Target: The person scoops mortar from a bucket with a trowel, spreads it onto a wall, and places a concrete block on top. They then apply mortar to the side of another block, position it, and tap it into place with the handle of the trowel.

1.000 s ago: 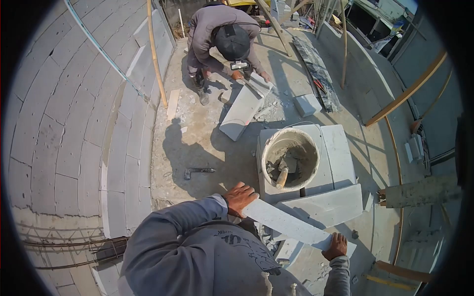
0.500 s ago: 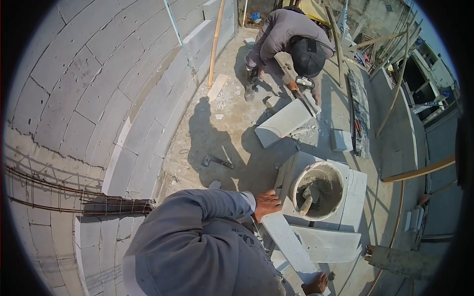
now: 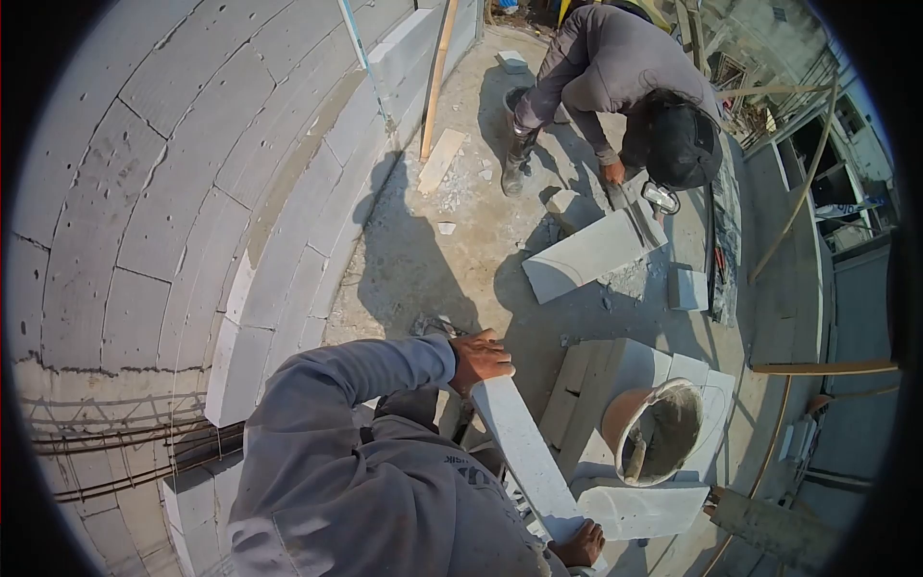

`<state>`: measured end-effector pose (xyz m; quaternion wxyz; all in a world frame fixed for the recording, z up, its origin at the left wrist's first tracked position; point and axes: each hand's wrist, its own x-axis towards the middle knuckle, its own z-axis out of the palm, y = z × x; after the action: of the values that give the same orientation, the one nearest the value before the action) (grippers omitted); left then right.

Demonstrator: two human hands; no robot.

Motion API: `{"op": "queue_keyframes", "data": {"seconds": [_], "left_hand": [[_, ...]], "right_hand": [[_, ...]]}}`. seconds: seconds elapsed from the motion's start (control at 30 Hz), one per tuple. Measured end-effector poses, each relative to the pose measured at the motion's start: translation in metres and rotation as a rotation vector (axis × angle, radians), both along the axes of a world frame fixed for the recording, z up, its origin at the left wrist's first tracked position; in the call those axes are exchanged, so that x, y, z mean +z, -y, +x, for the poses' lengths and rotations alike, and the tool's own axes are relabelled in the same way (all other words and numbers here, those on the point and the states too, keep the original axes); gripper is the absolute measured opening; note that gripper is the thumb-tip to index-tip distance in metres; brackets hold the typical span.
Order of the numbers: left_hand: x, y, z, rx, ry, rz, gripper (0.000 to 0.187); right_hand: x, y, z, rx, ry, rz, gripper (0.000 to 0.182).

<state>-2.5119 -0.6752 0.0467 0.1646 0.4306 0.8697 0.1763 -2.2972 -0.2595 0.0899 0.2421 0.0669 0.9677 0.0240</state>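
My left hand (image 3: 483, 362) grips the far end of a long, narrow pale block (image 3: 527, 456), its fingers wrapped over the end. At the near end, low in the view, my right hand (image 3: 580, 545) holds the same block. The block slants in front of my body, left of a stack of pale blocks (image 3: 586, 399). On that stack stands a round bucket (image 3: 615, 418) of grey mortar with a trowel (image 3: 635, 456) in it. A curved pale slab (image 3: 644, 510) lies just right of my right hand.
A co-worker (image 3: 625, 58) bends over a pale block (image 3: 591, 252) on the floor ahead. A block wall (image 3: 192, 163) runs along the left, with rusty rebar (image 3: 144, 452) below. A wooden pole (image 3: 439, 82) leans there. A small block (image 3: 687, 288) sits at the right.
The narrow block and both my hands have moved left, away from the stack. The view has shifted, and the hammer on the floor is now mostly hidden. The co-worker's arms have changed position.
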Motion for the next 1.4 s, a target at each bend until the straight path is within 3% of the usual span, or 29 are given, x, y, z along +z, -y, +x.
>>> {"op": "queue_keyframes", "data": {"seconds": [0.17, 0.33, 0.4, 0.47, 0.5, 0.53, 0.6, 0.77, 0.83, 1.0, 1.07, 1.17, 1.4], "left_hand": [[0.018, 0.151, 0.003, 0.18, -0.021, -0.14, 0.071], [0.086, 0.301, 0.054, 0.507, -0.077, -0.271, 0.075], [0.121, 0.343, 0.086, 0.669, -0.193, -0.151, 0.07], [0.162, 0.363, 0.114, 0.875, -0.116, -0.29, 0.06], [0.163, 0.381, 0.137, 0.868, -0.298, -0.4, 0.064], [0.202, 0.373, 0.148, 0.997, -0.283, -0.29, 0.068], [0.233, 0.377, 0.175, 1.125, -0.334, -0.278, 0.074], [0.286, 0.383, 0.214, 1.358, -0.424, -0.352, 0.077], [0.3, 0.385, 0.218, 1.487, -0.579, -0.414, 0.078], [0.316, 0.412, 0.203, 1.638, -0.741, -0.438, 0.082], [0.304, 0.432, 0.19, 1.68, -0.754, -0.428, 0.081], [0.302, 0.462, 0.151, 1.779, -0.601, -0.44, 0.078], [0.261, 0.526, 0.071, 1.942, -0.419, -0.332, 0.078]], "right_hand": [[0.0, 0.116, -0.081, 0.179, 0.062, -0.062, 0.06], [0.014, 0.25, -0.186, 0.582, -0.027, -0.22, 0.059], [0.019, 0.301, -0.23, 0.727, -0.085, -0.277, 0.062], [0.038, 0.354, -0.274, 0.878, -0.106, -0.3, 0.067], [0.054, 0.382, -0.298, 0.96, -0.103, -0.305, 0.067], [0.064, 0.405, -0.321, 1.071, -0.186, -0.356, 0.063], [0.097, 0.458, -0.361, 1.255, -0.292, -0.416, 0.059], [0.21, 0.59, -0.423, 1.619, -0.447, -0.435, 0.067], [0.239, 0.638, -0.448, 1.767, -0.616, -0.496, 0.069], [0.294, 0.765, -0.49, 1.88, -0.74, -0.501, 0.067], [0.296, 0.816, -0.507, 1.914, -0.744, -0.401, 0.079], [0.281, 0.885, -0.54, 1.983, -0.696, -0.413, 0.063], [0.219, 1.021, -0.6, 2.119, -0.408, -0.362, 0.072]]}}
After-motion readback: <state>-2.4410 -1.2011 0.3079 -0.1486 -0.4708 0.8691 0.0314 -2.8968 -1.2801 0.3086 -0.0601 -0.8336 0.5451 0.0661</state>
